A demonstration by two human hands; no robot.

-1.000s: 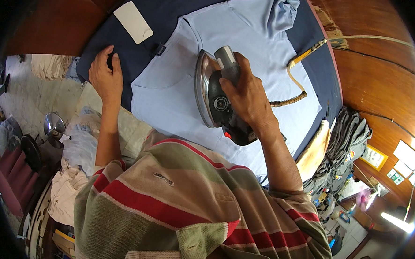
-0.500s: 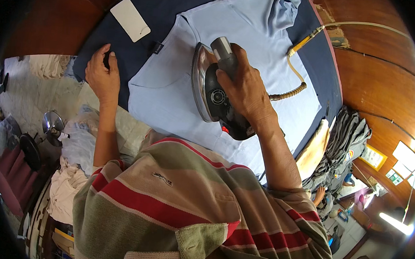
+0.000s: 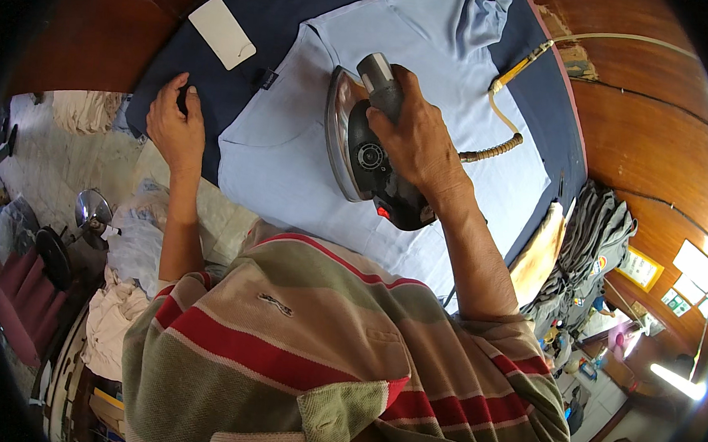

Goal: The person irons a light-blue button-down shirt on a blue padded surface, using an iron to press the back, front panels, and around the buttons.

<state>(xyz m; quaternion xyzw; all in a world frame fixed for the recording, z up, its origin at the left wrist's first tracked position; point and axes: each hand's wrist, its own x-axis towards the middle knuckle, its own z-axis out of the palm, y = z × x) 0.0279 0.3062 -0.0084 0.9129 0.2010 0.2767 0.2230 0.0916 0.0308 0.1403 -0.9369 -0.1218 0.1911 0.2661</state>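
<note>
Spread over a dark navy table cover (image 3: pixel 256 24) lies a light blue shirt (image 3: pixel 448 106), its neckline to the left and one crumpled sleeve at the far end. My right hand (image 3: pixel 423 132) is wrapped around the handle of a black and silver iron (image 3: pixel 373 158), whose metal soleplate stands over the shirt near the neckline. A small red light shows at its heel. A coiled cord (image 3: pixel 494 152) runs from the iron to the right. My left hand (image 3: pixel 175 127) lies on the cover left of the shirt, thumb and fingers apart and holding nothing. A dark neck label (image 3: pixel 268 79) sticks out at the collar.
A white card (image 3: pixel 222 34) lies on the cover at the far left. Stacked dark grey garments (image 3: pixel 585 241) sit at the right, by a wooden wall (image 3: pixel 647 132) where a hose hangs. Pale cloth heaps (image 3: pixel 112 320) and a maroon chair (image 3: pixel 29 308) stand at the left.
The iron has shifted slightly away from me and a touch left, with my right hand on it. My left hand has stayed nearly in place. The shirt lies as before.
</note>
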